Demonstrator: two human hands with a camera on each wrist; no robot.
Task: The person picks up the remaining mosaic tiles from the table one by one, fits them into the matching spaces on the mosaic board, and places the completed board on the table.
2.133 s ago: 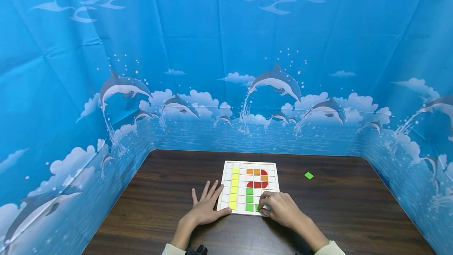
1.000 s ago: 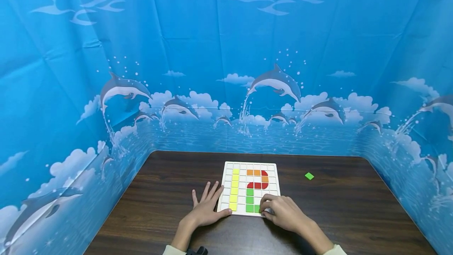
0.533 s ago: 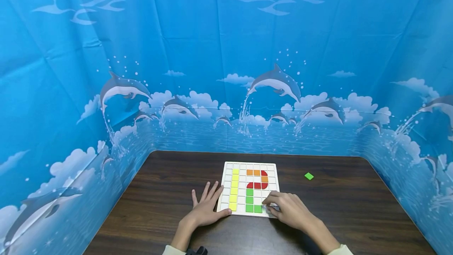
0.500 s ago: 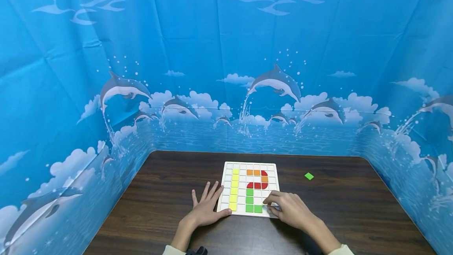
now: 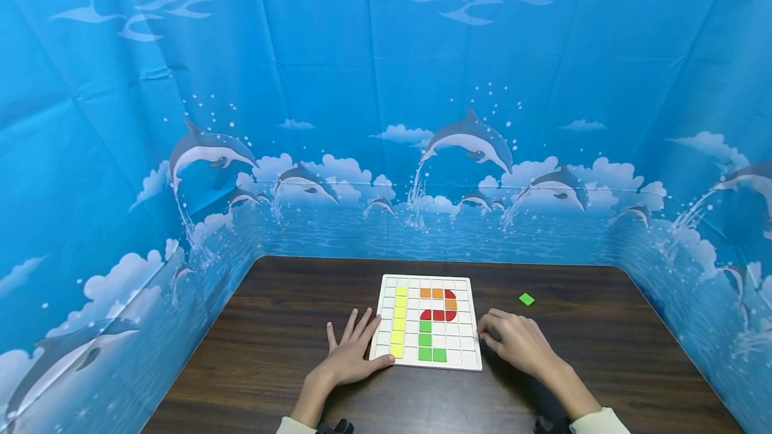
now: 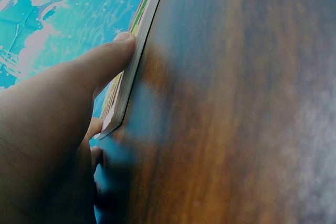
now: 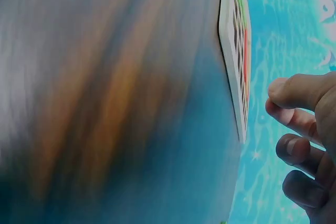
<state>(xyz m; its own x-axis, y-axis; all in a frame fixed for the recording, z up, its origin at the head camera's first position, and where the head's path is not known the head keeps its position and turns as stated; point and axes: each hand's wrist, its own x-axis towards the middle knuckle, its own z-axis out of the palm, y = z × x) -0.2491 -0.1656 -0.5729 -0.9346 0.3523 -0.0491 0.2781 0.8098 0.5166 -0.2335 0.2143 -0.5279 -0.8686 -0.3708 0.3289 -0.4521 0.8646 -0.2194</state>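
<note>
A white grid board [image 5: 467, 340] lies on the dark wooden table. On it are a column of yellow tiles [image 5: 399, 322], orange tiles [image 5: 431, 293], red rounded pieces [image 5: 444, 315] and green tiles [image 5: 425, 340]. My left hand [image 5: 346, 357] rests at the board's left edge with fingers spread. In the left wrist view, its thumb [image 6: 113, 53] presses on the board's near edge. Just right of the board, my right hand [image 5: 515, 340] is off it. The right wrist view shows its fingers [image 7: 302, 121] loosely bent, thumb near the index fingertip, with nothing visible between them.
A loose green tile [image 5: 527, 299] lies on the table to the right of the board, beyond my right hand. A blue dolphin-print cloth [image 5: 386, 119] stands around the back and sides of the dark wooden table [image 5: 289, 307].
My right hand has let go of the lower green tile, which now sits beside the green column, and has moved right off the board. The left hand has stayed put.
</note>
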